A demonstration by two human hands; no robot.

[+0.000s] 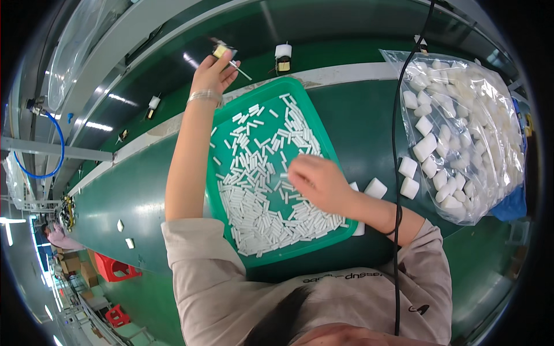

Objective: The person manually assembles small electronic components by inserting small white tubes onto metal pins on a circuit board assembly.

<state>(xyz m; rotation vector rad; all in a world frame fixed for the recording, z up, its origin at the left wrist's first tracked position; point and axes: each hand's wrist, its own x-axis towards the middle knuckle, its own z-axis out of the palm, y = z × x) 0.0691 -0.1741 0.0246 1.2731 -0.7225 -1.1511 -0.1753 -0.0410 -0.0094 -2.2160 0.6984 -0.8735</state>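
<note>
Stretched out over the dark belt at the far side, my left hand (214,72) grips a small motor-like part (220,52) with a yellow block and a thin pale shaft sticking out to the right. My right hand (317,180) is over the right half of a green tray (309,95), its fingers curled together. Whatever those fingers pinch, if anything, is hidden. Many short white tubes (254,222) lie loose in the tray, heaped most thickly along its near side.
Similar parts with white tops stand along the belt, one (283,57) beyond the tray. At right lies a clear plastic bag (473,132) of white foam-like blocks, with several loose blocks (408,167) beside it. A black cable (396,127) hangs down across the bench (360,127).
</note>
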